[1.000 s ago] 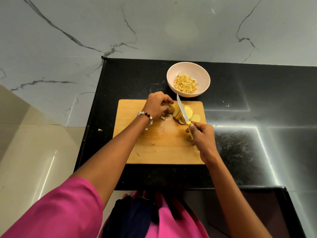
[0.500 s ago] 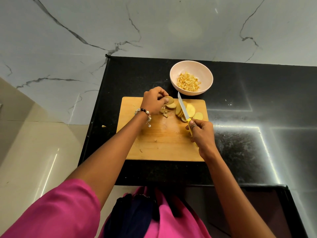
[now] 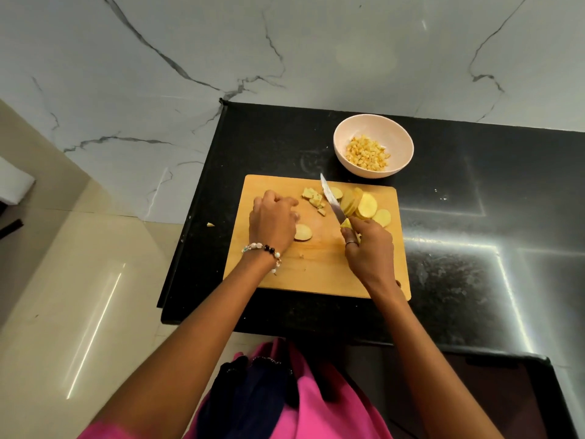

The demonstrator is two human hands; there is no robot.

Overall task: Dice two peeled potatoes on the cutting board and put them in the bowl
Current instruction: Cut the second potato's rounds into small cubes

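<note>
The right hand [image 3: 368,248] has its fingers clamped round the yellow handle of the knife [image 3: 331,199], whose blade points away from the person, toward the bowl [image 3: 373,146]. It lies between two groups of potato on the cutting board [image 3: 316,267]: the fanned potato slices [image 3: 364,205] just right of the blade, and a few cut potato pieces [image 3: 313,198] just left of it, likely keeping uncut stock apart from finished work.

The left hand [image 3: 273,224] rests knuckles-up on the board, fingers curled together; whether they pinch anything I cannot tell. A single slice [image 3: 303,232] lies flat beside that hand's thumb side, touching or nearly so, probably set there for dicing next.

The bowl stands on the black bench [image 3: 474,217] beyond the fingertips, already holding diced potato [image 3: 367,153]. A fair share appears done.
</note>
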